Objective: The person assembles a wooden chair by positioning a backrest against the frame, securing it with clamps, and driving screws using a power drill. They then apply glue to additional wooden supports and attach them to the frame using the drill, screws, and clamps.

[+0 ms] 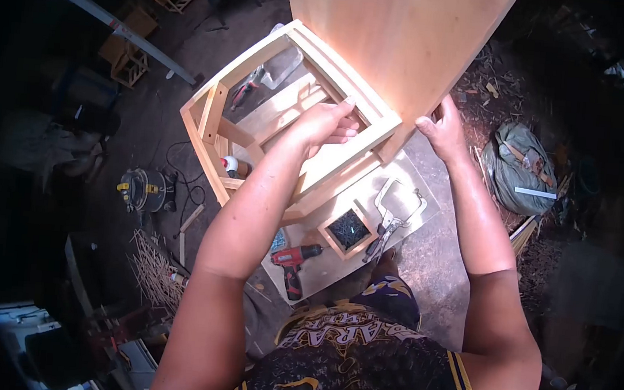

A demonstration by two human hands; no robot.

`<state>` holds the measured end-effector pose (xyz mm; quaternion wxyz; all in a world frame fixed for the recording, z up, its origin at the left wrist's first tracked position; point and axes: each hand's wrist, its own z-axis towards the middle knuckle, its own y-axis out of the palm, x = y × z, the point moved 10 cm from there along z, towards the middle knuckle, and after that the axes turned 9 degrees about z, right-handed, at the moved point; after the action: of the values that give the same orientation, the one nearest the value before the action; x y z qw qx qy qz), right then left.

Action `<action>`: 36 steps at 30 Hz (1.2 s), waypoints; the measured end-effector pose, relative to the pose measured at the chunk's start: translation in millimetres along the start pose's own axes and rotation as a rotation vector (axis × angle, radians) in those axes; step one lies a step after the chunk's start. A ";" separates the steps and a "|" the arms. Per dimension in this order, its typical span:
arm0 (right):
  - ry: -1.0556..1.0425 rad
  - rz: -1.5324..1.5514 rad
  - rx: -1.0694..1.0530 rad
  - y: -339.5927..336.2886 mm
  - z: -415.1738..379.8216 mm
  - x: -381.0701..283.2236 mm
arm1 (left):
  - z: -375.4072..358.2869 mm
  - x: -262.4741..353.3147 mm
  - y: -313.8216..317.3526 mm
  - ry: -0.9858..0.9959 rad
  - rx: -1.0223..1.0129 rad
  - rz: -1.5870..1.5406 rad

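Note:
A pale wooden frame (pixel 207 124) with curved rails and corner braces stands on a board. Against its far right side rises a broad wooden panel (pixel 390 40). My left hand (pixel 326 126) reaches over the frame's opening, thumb on the rail beside the panel, fingers curled below it. My right hand (pixel 443 132) grips the panel's lower right edge, thumb on the near face. Nearer my body on the board are a red drill (pixel 292 267), a wooden box of dark screws (pixel 349 229) and a metal locking clamp (pixel 393 212).
A bottle (pixel 234 165) stands inside the frame. Left on the floor are a vacuum (pixel 145 189), a cable and thin wood sticks (pixel 155 274). A stuffed sack (pixel 523 171) lies at the right among wood scraps. Small wooden pieces of furniture (pixel 125 52) stand at the upper left.

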<state>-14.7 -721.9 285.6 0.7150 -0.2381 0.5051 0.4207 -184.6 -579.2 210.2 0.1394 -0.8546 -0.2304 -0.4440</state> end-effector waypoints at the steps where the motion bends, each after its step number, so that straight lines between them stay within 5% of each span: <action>1: -0.008 -0.008 -0.056 3.8 7.7 0.9 | 1.6 1.5 11.1 -0.026 -0.052 -0.006; 6: 0.050 -0.101 -0.225 21.0 17.3 15.5 | 16.7 -19.0 23.2 -0.093 -0.111 -0.206; 12: -0.267 -0.179 -0.215 34.0 9.8 -10.9 | 14.3 -11.7 28.5 -0.011 -0.128 -0.231; 16: -0.093 -0.017 -0.393 35.9 -9.3 45.6 | 11.1 -2.8 31.1 0.023 -0.161 -0.200; 32: -0.053 -0.104 -0.378 40.0 4.4 14.0 | 12.9 -3.4 26.7 0.033 -0.083 -0.114; 36: 0.004 -0.251 -0.190 38.3 10.3 -11.5 | 17.8 -10.1 25.9 -0.013 -0.083 -0.023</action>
<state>-43.1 -697.8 303.3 0.7351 -0.3667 0.4309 0.3734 -163.9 -596.3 190.9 0.0975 -0.8598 -0.2224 -0.4491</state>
